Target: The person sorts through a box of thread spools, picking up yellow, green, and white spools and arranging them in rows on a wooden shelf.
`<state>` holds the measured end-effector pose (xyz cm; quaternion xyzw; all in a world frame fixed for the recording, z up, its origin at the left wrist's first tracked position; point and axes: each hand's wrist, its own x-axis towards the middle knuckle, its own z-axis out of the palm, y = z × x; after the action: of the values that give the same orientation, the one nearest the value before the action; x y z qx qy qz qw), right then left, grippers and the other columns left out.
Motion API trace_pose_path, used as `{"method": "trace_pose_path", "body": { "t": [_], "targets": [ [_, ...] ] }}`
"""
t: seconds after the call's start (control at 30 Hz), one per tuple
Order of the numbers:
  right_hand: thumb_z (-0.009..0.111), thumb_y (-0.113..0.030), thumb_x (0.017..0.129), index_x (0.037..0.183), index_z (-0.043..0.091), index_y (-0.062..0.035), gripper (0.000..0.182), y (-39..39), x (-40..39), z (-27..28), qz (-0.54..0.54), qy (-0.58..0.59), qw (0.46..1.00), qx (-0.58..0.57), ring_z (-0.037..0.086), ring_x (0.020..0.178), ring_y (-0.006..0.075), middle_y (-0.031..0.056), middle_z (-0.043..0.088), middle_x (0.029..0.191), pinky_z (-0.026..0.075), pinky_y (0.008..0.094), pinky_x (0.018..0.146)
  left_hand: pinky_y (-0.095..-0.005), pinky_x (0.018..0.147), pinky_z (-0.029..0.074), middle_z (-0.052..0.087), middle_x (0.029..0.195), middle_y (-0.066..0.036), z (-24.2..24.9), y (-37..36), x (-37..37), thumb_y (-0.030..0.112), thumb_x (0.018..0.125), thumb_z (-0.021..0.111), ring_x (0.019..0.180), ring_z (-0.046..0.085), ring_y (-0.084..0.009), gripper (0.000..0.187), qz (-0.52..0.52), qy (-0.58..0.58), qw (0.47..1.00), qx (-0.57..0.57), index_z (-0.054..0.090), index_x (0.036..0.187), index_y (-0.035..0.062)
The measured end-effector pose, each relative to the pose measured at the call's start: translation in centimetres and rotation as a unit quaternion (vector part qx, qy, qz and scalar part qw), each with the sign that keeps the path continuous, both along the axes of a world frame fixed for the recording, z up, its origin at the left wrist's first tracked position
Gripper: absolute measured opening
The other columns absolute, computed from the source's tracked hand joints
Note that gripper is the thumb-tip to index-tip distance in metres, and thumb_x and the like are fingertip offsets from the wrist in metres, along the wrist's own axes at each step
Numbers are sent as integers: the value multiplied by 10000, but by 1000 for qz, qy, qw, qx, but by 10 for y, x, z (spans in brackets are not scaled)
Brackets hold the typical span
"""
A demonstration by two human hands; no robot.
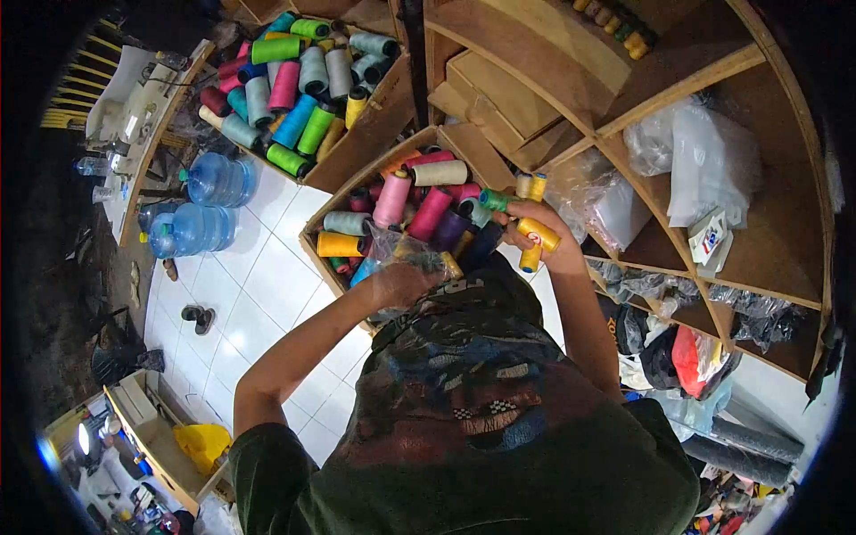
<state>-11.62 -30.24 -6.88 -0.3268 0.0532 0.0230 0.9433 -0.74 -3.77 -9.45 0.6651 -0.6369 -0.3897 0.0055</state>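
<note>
Gripping several yellow spools (539,234) together in the closed right hand (550,216), just beside the open box (314,239) of mixed thread cones (392,198); touching a crumpled clear bag (385,242) with the left hand (406,283) at the near side of that box. Probably handling the spools best by supporting the whole bundle in the palm, closing the fingers around the outer ones rather than pinching only the middle, and holding the bundle level so as to avoid dropping any between box and shelf (731,64). Likely doing better, too, by spreading the bag's mouth before bringing anything close, and by lifting the thin film clear of the cones instead of dragging it across. Not showing clearly whether gripping or merely resting with the left fingers, blurring behind plastic; not revealing whether also holding the green spool (493,200) near the right fingertips; hiding the lower cones under the upper layer, and leaving the bag's opening and contents hard to make out.
</note>
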Motion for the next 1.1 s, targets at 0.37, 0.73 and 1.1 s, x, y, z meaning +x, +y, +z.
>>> {"method": "trace_pose_path", "body": {
  "t": [0.37, 0.73, 1.1],
  "targets": [
    [599, -110, 852, 1021, 522, 44, 241, 2, 2, 24, 7, 101, 994, 50, 432, 436, 103, 206, 544, 862, 338, 238, 461, -451, 707, 500, 640, 850, -192, 41, -1, -8, 128, 770, 628, 827, 640, -351, 536, 34, -62, 995, -67, 467, 1280, 84],
    [569, -125, 877, 1067, 559, 29, 245, 14, -1, 14, -15, 7, 999, -34, 439, 479, 105, 212, 543, 911, 352, 228, 490, -455, 804, 498, 631, 1004, -199, 99, 3, -3, 45, 719, 640, 943, 613, -374, 533, 160, 27, 981, -108, 524, 1228, 150],
    [603, -104, 844, 998, 517, 7, 208, 25, 12, 26, 65, 125, 990, -7, 440, 483, 81, 154, 563, 822, 326, 202, 427, -430, 886, 471, 610, 1149, -147, 41, 21, -12, 1, 666, 684, 1040, 579, -347, 588, 189, 138, 957, -170, 552, 1221, 144]
  ]
}}
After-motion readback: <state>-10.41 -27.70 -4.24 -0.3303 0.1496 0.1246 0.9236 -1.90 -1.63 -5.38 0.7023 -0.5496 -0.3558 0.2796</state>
